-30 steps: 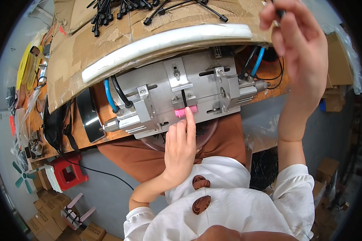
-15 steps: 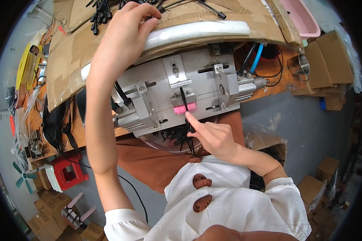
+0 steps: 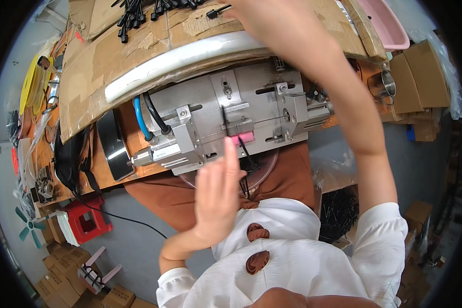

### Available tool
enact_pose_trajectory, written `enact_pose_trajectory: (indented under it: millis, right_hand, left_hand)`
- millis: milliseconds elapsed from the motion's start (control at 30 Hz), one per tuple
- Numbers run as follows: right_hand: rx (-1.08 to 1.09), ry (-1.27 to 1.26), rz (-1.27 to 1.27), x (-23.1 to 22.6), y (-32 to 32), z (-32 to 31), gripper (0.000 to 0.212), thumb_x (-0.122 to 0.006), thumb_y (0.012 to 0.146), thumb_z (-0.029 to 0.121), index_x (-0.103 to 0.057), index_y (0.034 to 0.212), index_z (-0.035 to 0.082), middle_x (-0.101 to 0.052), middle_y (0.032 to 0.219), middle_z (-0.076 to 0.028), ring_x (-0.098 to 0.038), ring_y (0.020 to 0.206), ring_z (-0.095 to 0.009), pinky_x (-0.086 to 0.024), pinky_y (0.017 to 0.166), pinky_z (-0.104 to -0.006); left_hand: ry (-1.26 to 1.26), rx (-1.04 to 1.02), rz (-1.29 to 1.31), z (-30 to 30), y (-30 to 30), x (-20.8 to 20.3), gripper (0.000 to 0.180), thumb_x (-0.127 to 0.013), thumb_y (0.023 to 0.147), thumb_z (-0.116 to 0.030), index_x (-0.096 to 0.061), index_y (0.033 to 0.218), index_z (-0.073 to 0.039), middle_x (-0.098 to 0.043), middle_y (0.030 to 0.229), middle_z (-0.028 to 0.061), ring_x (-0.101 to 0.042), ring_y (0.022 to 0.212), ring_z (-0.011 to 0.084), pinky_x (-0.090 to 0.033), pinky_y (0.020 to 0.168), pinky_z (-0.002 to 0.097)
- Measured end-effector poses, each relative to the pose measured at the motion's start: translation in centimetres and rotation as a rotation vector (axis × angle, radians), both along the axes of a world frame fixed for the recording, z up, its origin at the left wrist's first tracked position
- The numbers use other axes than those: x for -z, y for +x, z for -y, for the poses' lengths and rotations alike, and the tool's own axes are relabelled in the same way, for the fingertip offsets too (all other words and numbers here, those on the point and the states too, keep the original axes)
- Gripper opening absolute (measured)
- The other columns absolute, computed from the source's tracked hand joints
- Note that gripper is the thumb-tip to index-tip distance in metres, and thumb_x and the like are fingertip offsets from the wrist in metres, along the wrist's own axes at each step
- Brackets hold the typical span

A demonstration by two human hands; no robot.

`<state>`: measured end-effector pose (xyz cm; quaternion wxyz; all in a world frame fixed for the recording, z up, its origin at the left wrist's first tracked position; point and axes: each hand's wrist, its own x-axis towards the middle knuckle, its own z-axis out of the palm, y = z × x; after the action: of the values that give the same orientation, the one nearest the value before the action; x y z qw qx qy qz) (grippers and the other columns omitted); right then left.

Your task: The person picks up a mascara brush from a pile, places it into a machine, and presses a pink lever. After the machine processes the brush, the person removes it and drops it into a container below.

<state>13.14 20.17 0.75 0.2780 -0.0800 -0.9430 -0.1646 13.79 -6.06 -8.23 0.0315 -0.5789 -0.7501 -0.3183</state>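
Fingers of left hand (image 3: 216, 197) extended, touching pink block (image 3: 241, 138).

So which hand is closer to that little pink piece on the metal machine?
Left. The left hand is just below the pink piece; the right hand reaches far above it.

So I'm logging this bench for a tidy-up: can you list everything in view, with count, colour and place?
metal fixture: one, grey, bench centre
pink block: one, pink, front of fixture
hoses: two, blue and black, fixture's left side
white tube: one, white, along the cardboard edge
cardboard sheet: several pieces, brown, over the bench top
black parts: a pile, black, far edge
pink tray: one, pink, upper right
metal cup: one, silver, right
red stool: one, red, floor left
cardboard boxes: several, brown, right
left hand: fingertip by the pink block
right hand: reaching to the black parts
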Motion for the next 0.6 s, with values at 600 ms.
enact_pose_trajectory:
  millis: [600]
  right_hand:
    - [-0.291,-0.927,-0.225,5.8,13.7,10.8,0.055,-0.062,0.070,-0.019,-0.055,0.124,-0.010,-0.069,0.091,-0.020,-0.070,0.074,-0.020,-0.057,0.062,-0.0289]
  left_hand:
    - [-0.055,0.002,-0.137,-2.5,-4.5,-3.1,0.047,-0.061,0.077,0.005,-0.058,0.123,-0.003,-0.060,0.091,0.0106,-0.054,0.089,0.0258,-0.045,0.081,0.0352]
